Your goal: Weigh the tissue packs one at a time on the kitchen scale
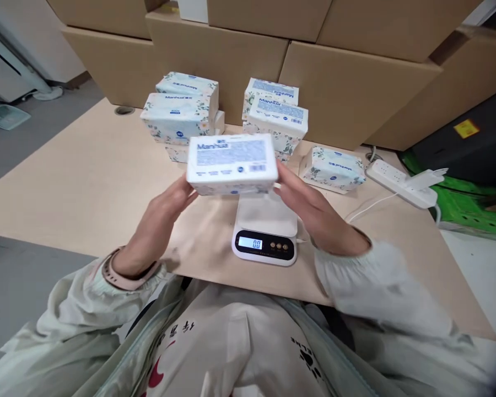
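evidently both hands (163,218) (308,204) gripping sealed tissue pack (231,160) above scale (267,220); contents hidden.

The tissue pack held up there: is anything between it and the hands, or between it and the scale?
Nothing visible. The left hand and right hand touch the held pack directly at its sides, and nothing shows between it and the scale below, though it hides the scale's far end.
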Demonstrator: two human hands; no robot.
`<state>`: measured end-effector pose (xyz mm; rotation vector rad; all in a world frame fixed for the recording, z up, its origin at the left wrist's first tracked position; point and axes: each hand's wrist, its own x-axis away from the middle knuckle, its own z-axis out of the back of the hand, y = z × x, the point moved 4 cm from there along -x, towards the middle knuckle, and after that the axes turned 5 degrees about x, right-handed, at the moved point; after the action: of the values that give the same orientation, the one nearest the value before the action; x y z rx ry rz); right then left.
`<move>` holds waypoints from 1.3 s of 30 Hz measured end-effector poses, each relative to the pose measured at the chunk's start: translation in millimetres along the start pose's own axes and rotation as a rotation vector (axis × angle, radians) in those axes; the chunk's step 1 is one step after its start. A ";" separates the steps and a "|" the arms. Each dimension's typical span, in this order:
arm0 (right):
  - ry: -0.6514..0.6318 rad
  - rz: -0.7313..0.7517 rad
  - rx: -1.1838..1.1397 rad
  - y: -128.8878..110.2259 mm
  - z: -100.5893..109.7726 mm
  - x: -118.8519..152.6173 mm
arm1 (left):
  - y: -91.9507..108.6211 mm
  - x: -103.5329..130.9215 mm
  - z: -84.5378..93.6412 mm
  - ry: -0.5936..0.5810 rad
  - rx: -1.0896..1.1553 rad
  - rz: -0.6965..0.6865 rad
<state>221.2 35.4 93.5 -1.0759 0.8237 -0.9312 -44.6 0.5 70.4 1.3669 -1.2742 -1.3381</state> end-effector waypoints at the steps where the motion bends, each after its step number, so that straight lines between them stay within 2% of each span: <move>1: 0.062 -0.003 0.030 3.0 10.7 18.8 | 0.9 -1.3 -11.1 -0.049 -0.013 0.001; 4: 0.194 -0.040 0.074 27.0 26.7 58.9 | -6.6 -10.1 -39.0 -0.190 -0.030 0.014; 8: 0.255 -0.087 0.049 72.7 29.9 72.2 | -31.1 -21.1 -58.8 -0.319 -0.032 0.084; 10: 0.335 -0.081 0.040 90.7 35.4 70.6 | -43.9 -26.5 -55.3 -0.260 -0.074 0.084; 12: 0.493 -0.031 0.070 100.7 45.6 70.6 | -53.8 -32.3 -43.7 -0.115 -0.120 0.034; 15: 0.761 0.049 0.094 104.2 60.9 76.3 | -63.1 -38.9 -24.6 0.060 -0.094 -0.034; 18: 0.881 0.023 0.015 104.7 67.3 80.9 | -68.5 -43.1 -14.1 0.120 0.029 0.011; 23: 0.874 -0.020 -0.070 105.6 64.5 79.6 | -70.7 -43.7 -16.5 0.112 0.125 0.136; 39: 0.874 -0.037 -0.033 106.2 62.3 80.4 | -63.4 -38.2 -22.5 0.097 0.028 0.064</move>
<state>330.8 4.2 0.5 -0.6837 1.5319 -1.4485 -12.1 45.7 16.7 1.3819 -1.2651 -1.1999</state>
